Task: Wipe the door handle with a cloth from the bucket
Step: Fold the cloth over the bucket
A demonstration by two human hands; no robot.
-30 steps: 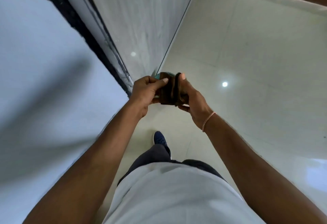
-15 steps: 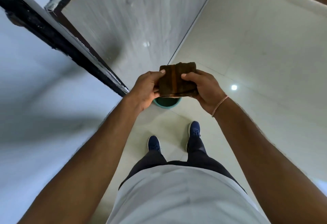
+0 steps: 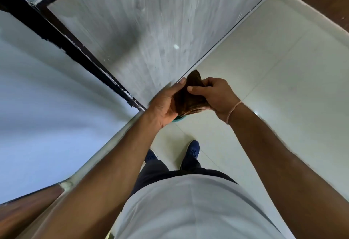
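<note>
Brown cloth (image 3: 188, 97) held at waist height between both hands, over a tiled floor (image 3: 273, 68) beside a grey door panel (image 3: 141, 31).

Left hand (image 3: 166, 104) cupped under the folded cloth, thumb along its upper edge; right hand (image 3: 215, 95) pinching the opposite side, fingers curled round the folds. Directly below, only a sliver of the green bucket (image 3: 178, 119) visible. Judged soft, limp and light, likely damp from the bucket, so best bunched into a pad and gripped across the folded middle rather than by a loose corner. No door handle in view. No brand, label or legible writing anywhere, on cloth, bucket or blue shoes (image 3: 192, 151).
</note>
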